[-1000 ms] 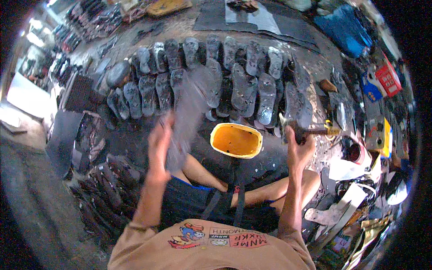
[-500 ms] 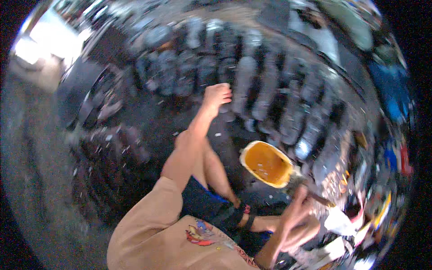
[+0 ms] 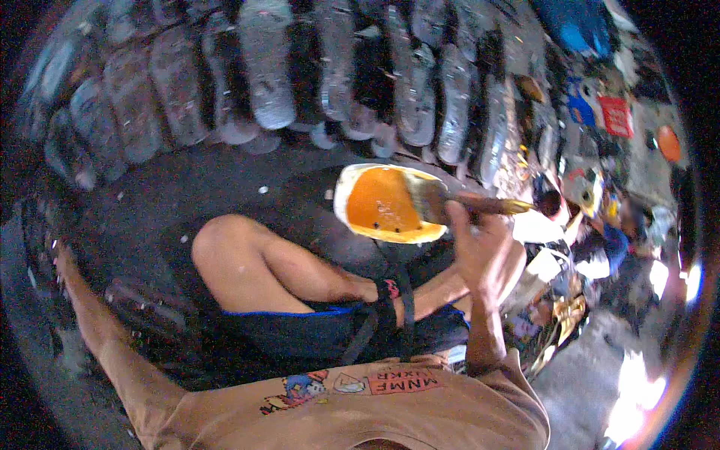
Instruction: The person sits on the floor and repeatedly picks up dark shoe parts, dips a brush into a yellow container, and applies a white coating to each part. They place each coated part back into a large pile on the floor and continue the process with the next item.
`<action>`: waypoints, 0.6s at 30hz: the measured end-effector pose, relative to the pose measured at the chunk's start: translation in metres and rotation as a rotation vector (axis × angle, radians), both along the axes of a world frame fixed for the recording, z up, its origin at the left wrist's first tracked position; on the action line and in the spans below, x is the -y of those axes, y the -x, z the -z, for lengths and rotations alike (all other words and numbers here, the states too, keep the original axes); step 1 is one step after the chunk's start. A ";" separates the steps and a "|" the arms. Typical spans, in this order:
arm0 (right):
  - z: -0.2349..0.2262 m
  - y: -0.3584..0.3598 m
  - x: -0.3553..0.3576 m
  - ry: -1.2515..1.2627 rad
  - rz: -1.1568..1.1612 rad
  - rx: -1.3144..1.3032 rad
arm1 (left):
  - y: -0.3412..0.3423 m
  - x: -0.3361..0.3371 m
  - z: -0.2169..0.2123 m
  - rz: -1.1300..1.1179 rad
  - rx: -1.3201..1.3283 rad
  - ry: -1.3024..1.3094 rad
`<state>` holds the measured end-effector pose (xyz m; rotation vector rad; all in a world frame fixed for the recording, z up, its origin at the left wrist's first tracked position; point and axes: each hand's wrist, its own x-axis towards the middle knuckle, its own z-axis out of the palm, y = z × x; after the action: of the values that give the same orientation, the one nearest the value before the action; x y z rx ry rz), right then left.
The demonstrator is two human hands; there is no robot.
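My right hand (image 3: pixel 482 247) grips a flat brush (image 3: pixel 487 202) by its wooden handle. The bristles rest at the right end of a cut-open whitish-yellow tub (image 3: pixel 341 196) filled with orange liquid; whether they dip in is unclear. My left arm stretches out to the far left, where my left hand (image 3: pixel 61 259) shows only in part near the rim of the picture. Dark shoe soles (image 3: pixel 142 296) lie beside that arm. Its fingers are too small and dim to read.
Rows of dark shoe soles (image 3: pixel 268 67) cover the ground ahead. My crossed legs (image 3: pixel 247 259) are close behind the tub. At right are a red packet (image 3: pixel 615 116), a blue bag (image 3: pixel 574 26), an orange round thing (image 3: pixel 668 144) and assorted clutter.
My left hand has swung from the soles ahead to the far left. The view has turned right, and the brush in my right hand has come over the tub.
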<state>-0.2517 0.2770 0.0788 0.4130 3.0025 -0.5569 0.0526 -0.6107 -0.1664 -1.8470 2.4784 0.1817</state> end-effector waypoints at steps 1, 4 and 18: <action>0.024 -0.017 -0.012 0.194 -0.163 -0.088 | -0.013 0.007 0.005 -0.016 0.019 -0.019; 0.047 -0.031 -0.013 0.129 -0.202 -0.162 | -0.011 0.020 -0.003 0.014 0.015 -0.019; 0.078 -0.026 -0.114 0.552 0.057 -0.355 | 0.050 -0.526 -0.218 0.646 -0.568 0.194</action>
<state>-0.2254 0.3907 0.0004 0.3875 2.9569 -1.5532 0.0027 -0.0850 0.0519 -1.0263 3.4358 0.5023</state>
